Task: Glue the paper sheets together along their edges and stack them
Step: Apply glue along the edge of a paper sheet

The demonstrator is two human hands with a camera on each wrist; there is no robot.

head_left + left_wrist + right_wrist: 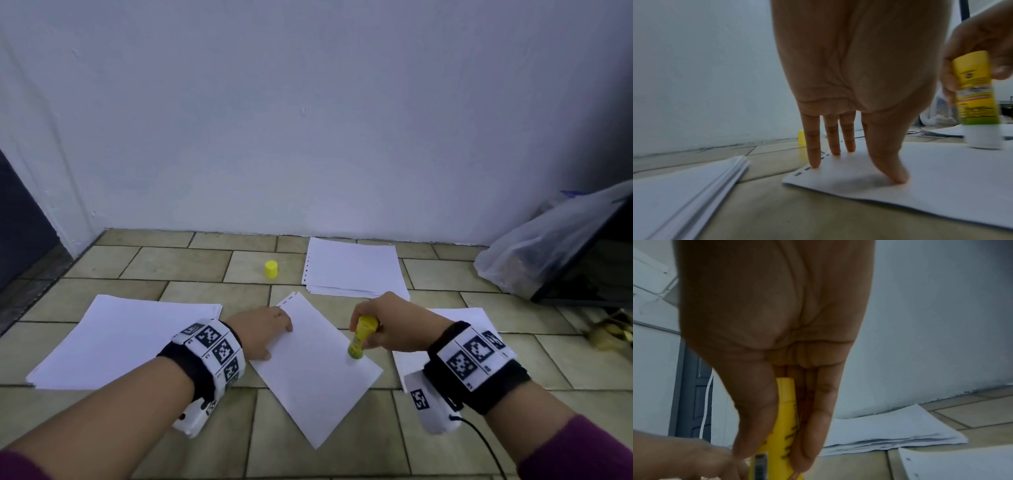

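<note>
Tiled floor (191, 263) carries a tilted paper sheet (318, 387) whose perforated edge lies under the left hand's (263, 330) straight, spread fingers (815, 146), while the right hand (394, 322) curls round a yellow glue stick (359, 337) with its tip pressed on the sheet's opposite edge.

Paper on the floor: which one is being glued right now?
The single angled sheet in the middle: the left hand presses it flat, and the right hand holds the glue stick tip-down on it.
</note>
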